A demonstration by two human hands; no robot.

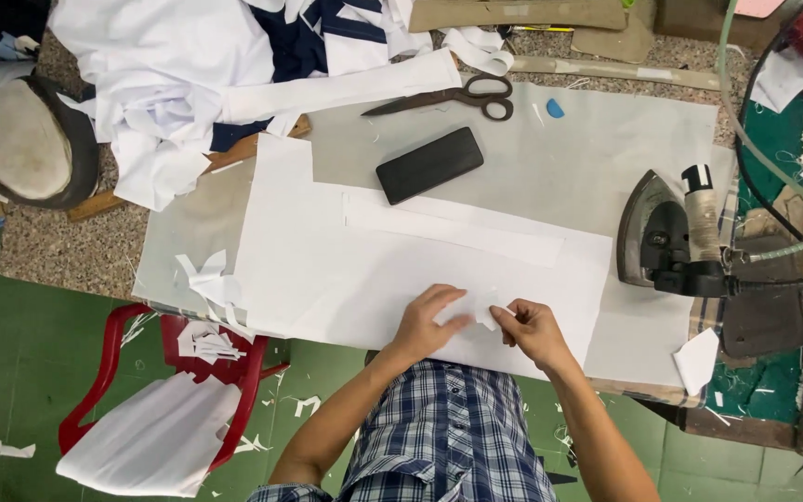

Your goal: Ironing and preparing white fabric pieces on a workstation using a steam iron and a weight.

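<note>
Both hands pinch a small white scrap at the desk's near edge.
Left hand (427, 321) and right hand (530, 327) close fingers on the scrap (481, 309), steadying it over the white sheet (346, 270); iron (666, 237), scissors (457, 97) and black block (429, 164) lie aside, within reach.

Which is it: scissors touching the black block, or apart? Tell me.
Apart. The head view shows bare grey cloth between the scissors and the black block.

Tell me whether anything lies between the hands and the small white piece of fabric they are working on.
Nothing visible does. The left hand and the right hand both already touch the small white fabric piece, pinching it from either side on the large white cloth.
</note>
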